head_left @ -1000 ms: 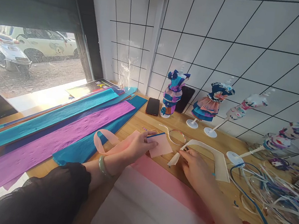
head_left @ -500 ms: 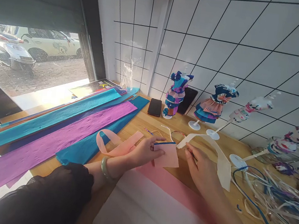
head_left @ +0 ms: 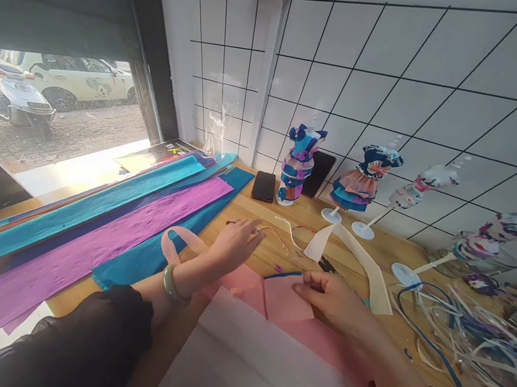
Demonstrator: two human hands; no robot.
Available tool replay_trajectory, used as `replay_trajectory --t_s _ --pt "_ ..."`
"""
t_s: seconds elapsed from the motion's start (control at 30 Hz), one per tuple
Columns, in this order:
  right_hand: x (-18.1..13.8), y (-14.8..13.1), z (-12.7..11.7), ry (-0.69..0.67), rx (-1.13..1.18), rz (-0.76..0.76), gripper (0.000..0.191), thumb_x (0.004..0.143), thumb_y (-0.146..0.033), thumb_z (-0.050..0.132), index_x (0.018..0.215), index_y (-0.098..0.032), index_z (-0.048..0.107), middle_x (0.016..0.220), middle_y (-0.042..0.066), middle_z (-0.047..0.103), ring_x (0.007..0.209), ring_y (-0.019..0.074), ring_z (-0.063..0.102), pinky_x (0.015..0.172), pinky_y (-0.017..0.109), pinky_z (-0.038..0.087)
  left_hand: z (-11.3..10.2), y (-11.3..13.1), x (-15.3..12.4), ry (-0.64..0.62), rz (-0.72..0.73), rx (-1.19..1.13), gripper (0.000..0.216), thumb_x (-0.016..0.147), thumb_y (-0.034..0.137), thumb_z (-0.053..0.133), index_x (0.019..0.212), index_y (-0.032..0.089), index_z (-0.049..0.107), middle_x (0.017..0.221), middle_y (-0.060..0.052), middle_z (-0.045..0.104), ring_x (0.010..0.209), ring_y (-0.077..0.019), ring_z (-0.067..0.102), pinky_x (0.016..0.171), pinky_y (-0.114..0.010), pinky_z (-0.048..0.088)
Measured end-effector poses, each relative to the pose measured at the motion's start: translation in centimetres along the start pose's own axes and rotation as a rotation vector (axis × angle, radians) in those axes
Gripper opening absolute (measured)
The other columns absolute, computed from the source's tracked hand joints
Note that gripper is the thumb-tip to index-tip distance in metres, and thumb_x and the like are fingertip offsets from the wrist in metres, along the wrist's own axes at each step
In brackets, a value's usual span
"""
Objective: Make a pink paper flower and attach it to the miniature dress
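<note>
My right hand (head_left: 333, 297) pinches the upper right corner of a pink crepe paper piece (head_left: 285, 300) with a blue strip along its top edge. That piece lies low over larger pink paper (head_left: 248, 277) and a white sheet (head_left: 252, 356). My left hand (head_left: 236, 241) hovers over the table, palm down with fingers stretched out, near some thin cords (head_left: 277, 233). Beneath its wrist is a curled pink strip (head_left: 175, 240). A cream paper strip (head_left: 372, 267) bends behind my right hand, beside a dark tool (head_left: 326, 264) that is partly hidden.
Turquoise (head_left: 146, 186) and purple crepe paper (head_left: 115, 242) lie at left. Along the wall stand small dressed mannequins, one in blue and purple (head_left: 298, 167), another in peach ruffles (head_left: 361, 181). A phone (head_left: 264, 186) lies near them. Tangled ribbons (head_left: 471, 339) fill the right side.
My left hand has let go of the blue-edged pink piece and moved up and left. My right hand has left the cream strip and dark tool and now holds that piece, lower down.
</note>
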State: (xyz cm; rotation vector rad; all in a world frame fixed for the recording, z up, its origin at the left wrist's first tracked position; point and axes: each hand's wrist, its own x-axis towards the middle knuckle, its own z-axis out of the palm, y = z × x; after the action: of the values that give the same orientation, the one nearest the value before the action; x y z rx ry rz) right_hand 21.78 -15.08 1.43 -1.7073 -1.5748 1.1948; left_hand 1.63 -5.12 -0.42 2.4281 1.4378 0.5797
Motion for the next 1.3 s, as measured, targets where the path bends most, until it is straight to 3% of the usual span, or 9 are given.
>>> replay_trajectory --t_s 0.1,0.23,0.37,0.5,0.63,0.83,1.0,1.17,1.3 --pt "-0.3 -0.1 0.1 -0.059 -0.092 -0.031 0.022 0.076 -0.038 0.054 0.070 -0.020 0.065 0.058 -0.003 0.063 0.051 0.0117 0.054 0.047 0.022 0.039 0.0 -1.4 0.6 0.006 -0.125 0.150 0.032 0.085 0.030 0.042 0.111 0.014 0.053 0.106 -0.015 0.056 0.105 -0.0291 0.048 0.086 -0.039 0.036" --pt "0.5 1.2 -0.8 0.229 -0.272 -0.040 0.027 0.080 -0.037 0.046 0.086 -0.021 0.067 0.082 0.004 0.069 0.075 0.0200 0.062 0.065 0.031 0.046 0.5 -2.1 0.6 -0.032 -0.204 0.224 0.026 0.084 0.028 0.043 0.101 0.013 0.055 0.102 -0.016 0.055 0.103 -0.0293 0.048 0.084 -0.039 0.036" --pt "2.2 3.6 -1.8 0.447 -0.385 -0.077 0.032 0.077 -0.034 0.049 0.103 -0.021 0.065 0.109 0.010 0.062 0.102 0.0285 0.052 0.088 0.046 0.037 0.5 -1.9 0.7 -0.088 -0.209 0.229 0.026 0.085 0.024 0.037 0.097 0.010 0.056 0.096 -0.016 0.057 0.093 -0.0265 0.054 0.080 -0.036 0.038" --pt "3.3 5.3 -1.5 0.484 -0.430 -0.132 0.035 0.076 -0.030 0.051 0.105 -0.018 0.066 0.121 0.013 0.056 0.117 0.0323 0.041 0.097 0.051 0.028 0.6 -2.4 1.2 -0.114 -0.170 0.154 0.026 0.084 0.020 0.037 0.096 0.013 0.059 0.092 -0.013 0.061 0.091 -0.0237 0.057 0.080 -0.033 0.040" --pt "3.5 5.2 -1.1 0.492 -0.395 -0.174 0.036 0.079 -0.028 0.046 0.106 -0.014 0.065 0.123 0.013 0.055 0.123 0.0285 0.038 0.101 0.047 0.028 0.9 -3.2 1.4 -0.082 -0.110 0.017 0.028 0.079 0.018 0.043 0.101 0.015 0.060 0.096 -0.011 0.063 0.096 -0.0234 0.057 0.084 -0.033 0.039" --pt "1.9 2.1 -1.1 0.499 -0.244 -0.167 0.036 0.083 -0.037 0.043 0.103 -0.017 0.066 0.115 0.010 0.062 0.108 0.0246 0.054 0.091 0.039 0.041 0.9 -2.2 1.4 -0.047 0.006 -0.280 0.035 0.082 0.028 0.044 0.114 0.017 0.054 0.080 -0.004 0.062 0.076 -0.0152 0.060 0.070 -0.026 0.045" --pt "0.6 -0.5 0.3 0.341 -0.127 -0.195 0.035 0.083 -0.045 0.044 0.081 -0.022 0.070 0.088 0.003 0.070 0.085 0.0221 0.062 0.072 0.030 0.047 0.6 0.2 0.1 -0.053 0.160 -0.718 0.042 0.082 0.035 0.049 0.118 0.015 0.049 0.083 -0.004 0.059 0.067 -0.0105 0.057 0.061 -0.022 0.046" --pt "0.2 -1.7 1.8 0.193 -0.074 -0.192 0.042 0.082 -0.048 0.044 0.078 -0.016 0.071 0.068 0.004 0.066 0.061 0.0164 0.058 0.053 0.025 0.042 0.7 2.1 -1.7 -0.087 0.355 -0.718 0.039 0.079 0.025 0.056 0.117 0.018 0.052 0.086 -0.004 0.062 0.075 -0.0107 0.056 0.073 -0.023 0.046" --pt "0.1 -1.7 2.0 0.127 -0.059 -0.141 0.039 0.081 -0.047 0.046 0.077 -0.015 0.069 0.064 0.001 0.062 0.048 0.0103 0.047 0.044 0.022 0.033 1.3 2.4 -2.3 -0.069 0.408 -0.681 0.046 0.078 0.025 0.057 0.123 0.023 0.046 0.100 -0.005 0.061 0.081 -0.0117 0.056 0.078 -0.025 0.046"
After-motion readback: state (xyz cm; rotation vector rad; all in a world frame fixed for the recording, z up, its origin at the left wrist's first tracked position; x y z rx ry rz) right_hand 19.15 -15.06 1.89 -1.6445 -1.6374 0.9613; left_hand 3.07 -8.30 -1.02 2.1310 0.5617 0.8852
